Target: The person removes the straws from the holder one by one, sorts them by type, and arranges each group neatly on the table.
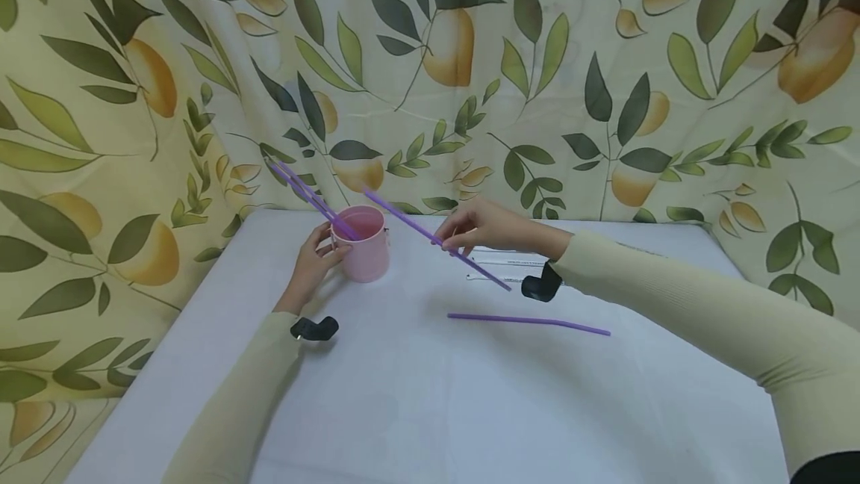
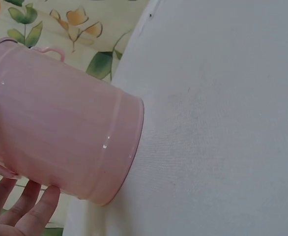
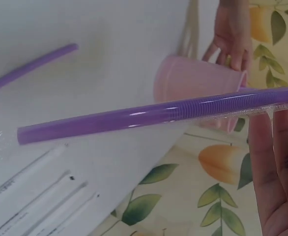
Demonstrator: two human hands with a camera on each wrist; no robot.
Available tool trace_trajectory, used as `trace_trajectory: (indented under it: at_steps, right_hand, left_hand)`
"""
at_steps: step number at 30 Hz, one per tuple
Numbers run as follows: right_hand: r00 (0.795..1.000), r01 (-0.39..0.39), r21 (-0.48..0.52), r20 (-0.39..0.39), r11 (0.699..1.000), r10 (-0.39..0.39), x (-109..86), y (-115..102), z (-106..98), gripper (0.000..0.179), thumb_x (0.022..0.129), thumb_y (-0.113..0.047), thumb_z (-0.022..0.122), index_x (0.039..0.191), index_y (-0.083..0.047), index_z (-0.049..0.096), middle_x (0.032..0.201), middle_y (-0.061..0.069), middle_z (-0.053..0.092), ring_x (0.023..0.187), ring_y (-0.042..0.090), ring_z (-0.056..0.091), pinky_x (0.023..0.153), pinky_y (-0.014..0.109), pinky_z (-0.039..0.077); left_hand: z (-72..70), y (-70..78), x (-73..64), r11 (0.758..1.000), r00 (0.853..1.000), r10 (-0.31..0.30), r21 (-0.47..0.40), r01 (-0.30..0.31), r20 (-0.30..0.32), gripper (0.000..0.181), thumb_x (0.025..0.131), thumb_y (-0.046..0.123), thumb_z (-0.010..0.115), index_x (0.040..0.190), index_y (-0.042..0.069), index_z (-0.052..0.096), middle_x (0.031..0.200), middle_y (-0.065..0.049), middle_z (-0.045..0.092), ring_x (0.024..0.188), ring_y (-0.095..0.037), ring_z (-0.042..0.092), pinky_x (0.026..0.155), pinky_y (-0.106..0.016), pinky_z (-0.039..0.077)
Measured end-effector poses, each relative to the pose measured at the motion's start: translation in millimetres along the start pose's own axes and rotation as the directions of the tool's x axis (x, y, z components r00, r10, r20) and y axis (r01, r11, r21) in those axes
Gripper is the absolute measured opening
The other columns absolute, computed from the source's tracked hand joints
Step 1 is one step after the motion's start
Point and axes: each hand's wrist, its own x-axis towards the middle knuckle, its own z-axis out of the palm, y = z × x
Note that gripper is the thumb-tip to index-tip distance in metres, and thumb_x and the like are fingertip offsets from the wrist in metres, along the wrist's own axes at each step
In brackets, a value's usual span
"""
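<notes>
A small pink bucket (image 1: 366, 258) stands upright on the white table, with purple straws (image 1: 310, 197) leaning out over its left rim. My left hand (image 1: 310, 264) holds the bucket by its left side; in the left wrist view several fingertips (image 2: 42, 206) touch its wall near a small handle. To the right of the bucket, my right hand (image 1: 496, 228) pinches a purple bendy straw (image 1: 403, 215) and keeps it slanted above the table. Clear wrapping shows around this straw (image 3: 134, 115) in the right wrist view. Another purple straw (image 1: 527, 320) lies on the table nearer me.
Several thin white wrapped items with print (image 3: 45, 196) lie on the table beneath and behind the right hand. A curtain (image 1: 430, 133) patterned with leaves and fruit hangs along the table's back edge. Each wrist wears a black device (image 1: 314, 329).
</notes>
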Motion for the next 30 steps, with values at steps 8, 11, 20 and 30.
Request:
trace_trajectory:
  at_steps: [8, 11, 20, 30]
  right_hand:
    - [0.997, -0.001, -0.029, 0.073, 1.0, 0.003, -27.5, 22.3, 8.0, 0.019, 0.086, -0.01, 0.066, 0.103, -0.004, 0.071, 0.094, 0.011, 0.071, 0.079, 0.015, 0.064, 0.07, 0.028, 0.06]
    - [0.995, -0.009, -0.036, 0.103, 0.999, 0.013, -35.8, 38.7, 14.4, 0.018, 0.085, -0.01, 0.067, 0.102, -0.005, 0.071, 0.094, 0.014, 0.07, 0.079, 0.013, 0.063, 0.068, 0.025, 0.059]
    - [0.987, -0.052, -0.094, 0.147, 0.994, 0.065, -60.7, 78.1, 35.5, 0.01, 0.082, -0.011, 0.07, 0.092, -0.009, 0.072, 0.086, 0.0, 0.07, 0.076, 0.007, 0.059, 0.072, 0.024, 0.056]
    - [0.985, -0.093, -0.148, 0.132, 0.985, 0.113, -84.0, 108.1, 42.6, 0.005, 0.081, -0.011, 0.071, 0.085, -0.012, 0.072, 0.081, -0.005, 0.07, 0.071, 0.001, 0.058, 0.072, 0.019, 0.053]
  left_hand:
    - [1.0, 10.6, -6.4, 1.0, 1.0, -0.025, 0.0, 0.025, 0.004, 0.069, 0.088, 0.01, 0.064, 0.147, 0.007, 0.027, 0.146, -0.02, 0.034, 0.129, -0.038, 0.044, 0.085, -0.01, 0.049]
    - [2.7, 21.0, -11.3, 0.999, 0.999, -0.039, -0.001, 0.039, 0.011, 0.068, 0.089, 0.008, 0.062, 0.147, 0.004, 0.027, 0.146, -0.022, 0.033, 0.13, -0.039, 0.042, 0.087, -0.011, 0.049]
    - [3.4, 24.6, -14.6, 0.998, 0.998, -0.055, 0.01, 0.054, 0.008, 0.068, 0.089, 0.01, 0.062, 0.147, 0.005, 0.027, 0.147, -0.02, 0.033, 0.13, -0.037, 0.043, 0.099, -0.025, 0.048]
    - [2.1, 0.8, -3.2, 0.998, 1.0, -0.011, 0.055, 0.012, -0.019, 0.068, 0.088, 0.014, 0.065, 0.146, 0.011, 0.03, 0.145, -0.016, 0.037, 0.127, -0.035, 0.046, 0.101, -0.032, 0.048]
